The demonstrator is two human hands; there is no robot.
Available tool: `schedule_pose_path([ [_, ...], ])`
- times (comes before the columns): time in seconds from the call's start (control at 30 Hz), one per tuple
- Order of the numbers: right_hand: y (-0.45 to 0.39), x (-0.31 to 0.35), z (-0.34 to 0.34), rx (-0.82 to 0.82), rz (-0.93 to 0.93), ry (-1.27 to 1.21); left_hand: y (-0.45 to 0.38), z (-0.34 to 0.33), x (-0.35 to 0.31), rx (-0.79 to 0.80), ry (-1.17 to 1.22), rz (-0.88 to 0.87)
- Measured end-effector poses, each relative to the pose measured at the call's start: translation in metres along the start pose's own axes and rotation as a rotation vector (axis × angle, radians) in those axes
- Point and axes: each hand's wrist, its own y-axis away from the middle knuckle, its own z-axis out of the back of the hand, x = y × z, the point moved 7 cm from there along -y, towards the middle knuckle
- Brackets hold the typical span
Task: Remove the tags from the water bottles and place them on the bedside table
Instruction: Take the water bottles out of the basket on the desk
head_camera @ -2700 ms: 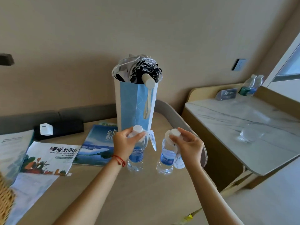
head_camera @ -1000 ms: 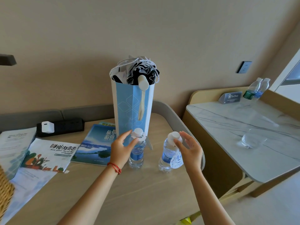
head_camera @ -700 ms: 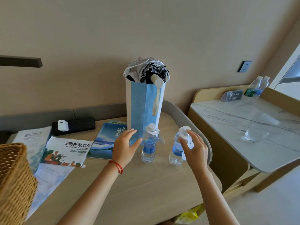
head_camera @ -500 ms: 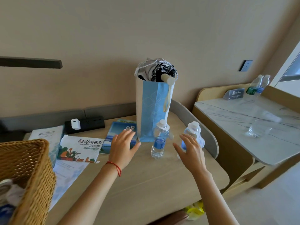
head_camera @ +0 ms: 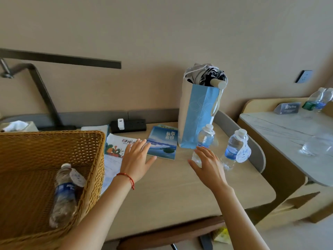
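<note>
A: Hands first. What are they doing?

B: Both hover over the light wooden table [head_camera: 180, 192] with fingers spread, gripping nothing. The left hand [head_camera: 137, 159], with a thin red string bracelet [head_camera: 127, 178] at the wrist, is above the edge of the white illustrated leaflet [head_camera: 117, 147] and the blue landscape-cover booklet [head_camera: 163, 143]. The right hand [head_camera: 207, 164] is relaxed too, its fingertips in front of the lower part of the nearer bottle; I cannot tell whether they touch it.

A: Where are the bottles?

B: Two clear plastic water bottles with white caps and blue labels stand upright on the table. The left one [head_camera: 204, 139] is just in front of the tall pale-blue paper gift bag [head_camera: 196, 116], which holds a folded black-and-white umbrella [head_camera: 210, 76]. The right one [head_camera: 234, 148] stands near the table's right edge, apart from the first.

A: And the tags?

B: A white round paper tag [head_camera: 243, 154] hangs from the right bottle's neck, against its side. The left bottle has a white collar at the neck; the rest of its tag is not clear.

A: Anything else?

B: A woven wicker basket [head_camera: 45, 152] at the left holds a third clear bottle [head_camera: 63, 195], lying down with its own round tag. A black power strip [head_camera: 128, 125] with a white charger lies at the back. To the right, a marble-topped side table [head_camera: 288, 134] carries two more bottles [head_camera: 319, 100] and a small sign.
</note>
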Motion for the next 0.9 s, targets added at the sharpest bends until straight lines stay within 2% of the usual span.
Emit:
schedule_pose_path([
  [0.2,0.029,0.041,0.010,0.002,0.122,-0.106,0.051,0.040,0.008,-0.044,-0.061,0.080],
  [0.37,0.053,0.067,0.011,0.019,0.173,-0.191,0.110,0.079,0.017,-0.172,-0.042,0.152],
  [0.63,0.084,0.156,-0.013,0.094,0.289,-0.300,0.184,0.121,0.083,-0.134,-0.109,0.350],
  [0.9,0.072,0.239,-0.036,0.093,0.330,-0.331,0.209,0.156,0.167,-0.183,-0.041,0.429],
])
